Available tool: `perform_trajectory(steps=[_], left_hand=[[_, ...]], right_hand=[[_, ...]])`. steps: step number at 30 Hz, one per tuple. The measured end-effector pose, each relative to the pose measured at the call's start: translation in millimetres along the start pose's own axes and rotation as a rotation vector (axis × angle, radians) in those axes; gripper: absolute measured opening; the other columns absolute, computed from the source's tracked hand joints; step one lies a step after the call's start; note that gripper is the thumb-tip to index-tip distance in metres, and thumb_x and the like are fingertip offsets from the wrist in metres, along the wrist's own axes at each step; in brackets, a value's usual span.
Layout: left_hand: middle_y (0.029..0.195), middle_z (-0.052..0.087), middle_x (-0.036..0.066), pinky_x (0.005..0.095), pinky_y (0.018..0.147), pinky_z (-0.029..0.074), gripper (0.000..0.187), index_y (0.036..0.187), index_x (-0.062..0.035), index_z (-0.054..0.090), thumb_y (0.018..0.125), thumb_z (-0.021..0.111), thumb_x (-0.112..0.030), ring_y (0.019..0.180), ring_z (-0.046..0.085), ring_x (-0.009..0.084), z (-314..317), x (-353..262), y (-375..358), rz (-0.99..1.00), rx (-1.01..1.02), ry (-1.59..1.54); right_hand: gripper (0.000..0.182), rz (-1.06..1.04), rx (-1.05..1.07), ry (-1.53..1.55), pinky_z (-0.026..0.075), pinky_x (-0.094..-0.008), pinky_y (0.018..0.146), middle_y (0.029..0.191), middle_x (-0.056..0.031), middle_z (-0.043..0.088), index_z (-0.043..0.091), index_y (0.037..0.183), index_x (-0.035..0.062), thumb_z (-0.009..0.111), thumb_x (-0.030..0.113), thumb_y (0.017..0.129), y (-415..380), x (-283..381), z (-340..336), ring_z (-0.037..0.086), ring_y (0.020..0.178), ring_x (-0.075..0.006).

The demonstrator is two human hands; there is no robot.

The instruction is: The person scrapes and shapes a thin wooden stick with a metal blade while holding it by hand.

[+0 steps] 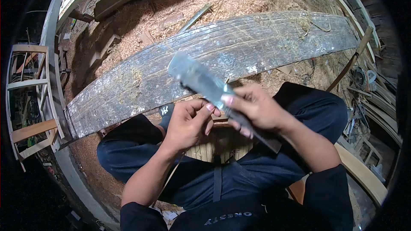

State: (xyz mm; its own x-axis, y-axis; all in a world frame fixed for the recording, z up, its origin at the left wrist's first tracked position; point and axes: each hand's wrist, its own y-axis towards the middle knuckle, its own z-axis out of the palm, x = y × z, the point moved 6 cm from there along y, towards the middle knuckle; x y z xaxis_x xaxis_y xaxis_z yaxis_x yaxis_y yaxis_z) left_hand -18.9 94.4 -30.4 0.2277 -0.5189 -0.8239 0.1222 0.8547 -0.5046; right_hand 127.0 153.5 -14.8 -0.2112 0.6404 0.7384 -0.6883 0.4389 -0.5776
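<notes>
A broad grey blade-like tool (199,79), slightly blurred, slants across the middle with its wide rounded end at upper left. My right hand (259,109) is closed round its narrower part, and a dark flat end (269,143) sticks out below that hand toward my thigh. My left hand (188,122) has its fingers pinched together right at the tool's lower edge; I cannot tell what is between them. A thin pale strip (173,173) runs down from beneath the left hand. Between my legs lies a round piece of light wooden slats (203,152), partly hidden by my hands.
A long weathered plank (239,45) curves across in front of my crossed legs. Wood shavings (167,0) cover the ground beyond it. A wooden ladder-like frame (34,83) stands at left. Long strips (381,115) and a curved pale board (364,173) lie at right.
</notes>
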Motion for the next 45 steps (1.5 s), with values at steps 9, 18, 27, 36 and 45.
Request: perform_trajectory(steps=[9,18,27,36,45], left_hand=[[0.056,0.055,0.002,0.0229,0.040,0.030,0.026,0.094,0.0022,0.064,0.103,0.054,-0.020,0.043,0.043,0.0057,1.5,-1.1,-2.1,-0.042,-0.086,-0.042],[0.055,0.055,0.001,0.0233,0.037,0.028,0.025,0.092,0.0012,0.063,0.103,0.053,-0.019,0.038,0.042,0.0065,0.2,6.1,1.9,0.102,-0.031,-0.031],[0.056,0.055,0.001,0.0224,0.038,0.028,0.025,0.096,-0.0011,0.065,0.103,0.053,-0.021,0.040,0.041,0.0052,-0.4,10.5,0.3,0.040,-0.017,-0.056],[0.057,0.058,0.002,0.0226,0.040,0.031,0.025,0.096,0.0020,0.064,0.103,0.053,-0.020,0.042,0.044,0.0053,-2.9,10.3,0.2,0.032,-0.007,-0.013],[0.057,0.056,0.001,0.0215,0.042,0.030,0.026,0.097,-0.0012,0.064,0.104,0.051,-0.023,0.045,0.044,0.0046,1.9,6.5,0.9,0.043,0.022,-0.014]], right_hand=[[0.032,0.029,-0.038,-0.058,0.043,-0.0246,0.037,0.062,-0.0045,0.061,0.064,0.092,-0.0010,0.052,0.027,0.103,-3.5,5.1,3.9,0.054,0.042,-0.0098],[0.033,-0.003,-0.038,0.015,0.044,-0.0254,0.040,0.062,-0.0035,0.060,0.065,0.094,-0.0005,0.052,0.029,0.104,1.9,2.9,-4.2,0.055,0.043,-0.0096],[0.035,0.065,0.020,-0.028,0.044,-0.0250,0.039,0.062,-0.0035,0.060,0.064,0.092,-0.0014,0.053,0.029,0.103,-3.5,-2.9,10.3,0.054,0.042,-0.0099],[0.033,0.023,0.023,0.041,0.042,-0.0239,0.037,0.061,-0.0039,0.059,0.066,0.093,-0.0012,0.052,0.027,0.104,0.2,0.6,6.6,0.053,0.042,-0.0095],[0.033,-0.004,-0.005,-0.053,0.043,-0.0238,0.037,0.061,-0.0041,0.060,0.066,0.096,-0.0021,0.053,0.027,0.103,2.3,5.5,2.6,0.055,0.042,-0.0099]])
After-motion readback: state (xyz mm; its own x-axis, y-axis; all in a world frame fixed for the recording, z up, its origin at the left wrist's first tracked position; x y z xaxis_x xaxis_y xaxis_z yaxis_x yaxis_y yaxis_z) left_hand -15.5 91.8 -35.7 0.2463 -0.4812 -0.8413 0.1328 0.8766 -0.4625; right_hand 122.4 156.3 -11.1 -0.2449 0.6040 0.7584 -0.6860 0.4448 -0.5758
